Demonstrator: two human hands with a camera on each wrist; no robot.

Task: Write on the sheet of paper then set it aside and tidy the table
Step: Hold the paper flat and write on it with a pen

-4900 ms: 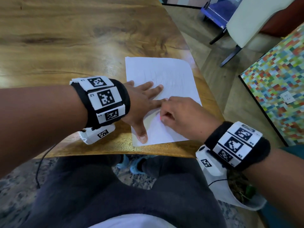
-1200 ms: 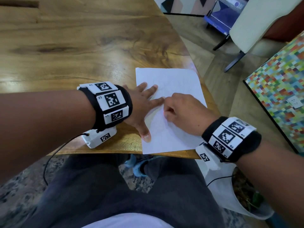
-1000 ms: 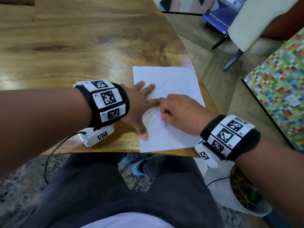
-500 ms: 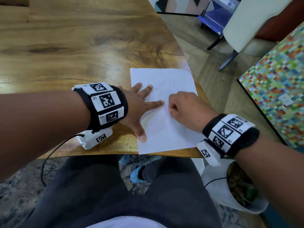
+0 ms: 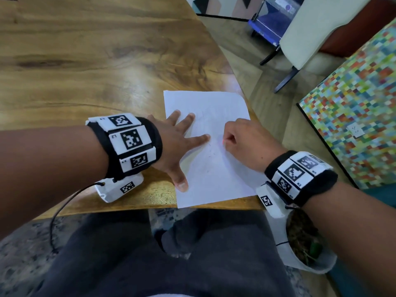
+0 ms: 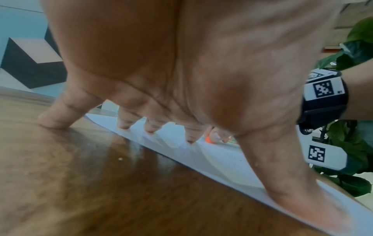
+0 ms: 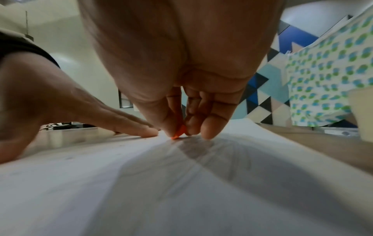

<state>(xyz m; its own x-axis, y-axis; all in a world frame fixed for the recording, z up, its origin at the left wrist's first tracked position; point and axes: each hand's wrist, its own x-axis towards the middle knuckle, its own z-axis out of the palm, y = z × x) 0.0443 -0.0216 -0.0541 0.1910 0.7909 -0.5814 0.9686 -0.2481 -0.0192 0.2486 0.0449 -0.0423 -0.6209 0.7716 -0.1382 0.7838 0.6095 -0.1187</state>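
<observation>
A white sheet of paper (image 5: 214, 168) lies at the near right corner of the wooden table (image 5: 96, 61), with faint marks on it. My left hand (image 5: 180, 144) lies flat with spread fingers, pressing the sheet's left side; its fingertips (image 6: 150, 130) touch the paper (image 6: 212, 159). My right hand (image 5: 237, 142) pinches a short orange writing tool (image 7: 178, 134), whose tip rests on the paper (image 7: 181, 191) just right of the left index finger. Only the orange tip (image 5: 222, 142) shows in the head view.
The table's near edge (image 5: 150, 205) and right edge run close to the sheet. A potted plant in a white pot (image 5: 304, 243) stands on the floor under my right wrist. A pale chair (image 5: 310, 33) and a multicoloured panel (image 5: 353, 103) stand to the right.
My right hand has shifted back and forth across the sheet with the orange tool, lately rightward, away from the left index finger. The left hand has stayed pressed on the paper.
</observation>
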